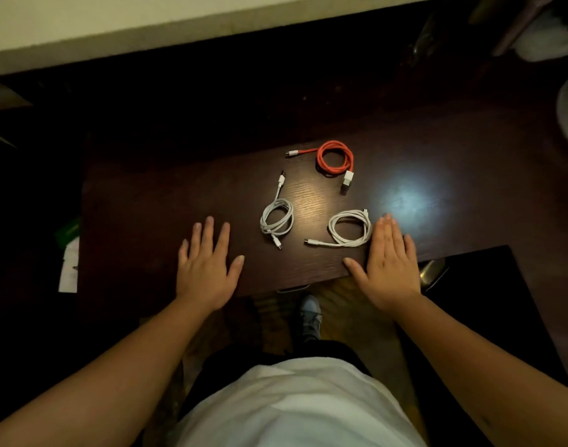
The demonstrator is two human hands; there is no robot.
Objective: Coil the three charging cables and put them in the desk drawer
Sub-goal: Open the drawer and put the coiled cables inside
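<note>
Three coiled cables lie on the dark wooden desk (153, 214). A red cable (336, 159) with white plugs sits farthest from me. One white cable (276, 217) rests left of centre with a plug end stretched away. A second white cable (350, 229) lies to the right, its tail pointing left. My left hand (207, 269) lies flat on the desk, fingers spread, holding nothing, left of the white coils. Flat by the front edge, my right hand (389, 266) has its fingertips beside the right white coil. A drawer handle (292, 288) peeks from under the front edge.
A bright light spot (405, 198) glares on the desk right of the cables. White paper and a green item (68, 253) sit off the desk's left side. A dark surface (489, 301) stands at right. My shoe (310, 312) is on the floor below.
</note>
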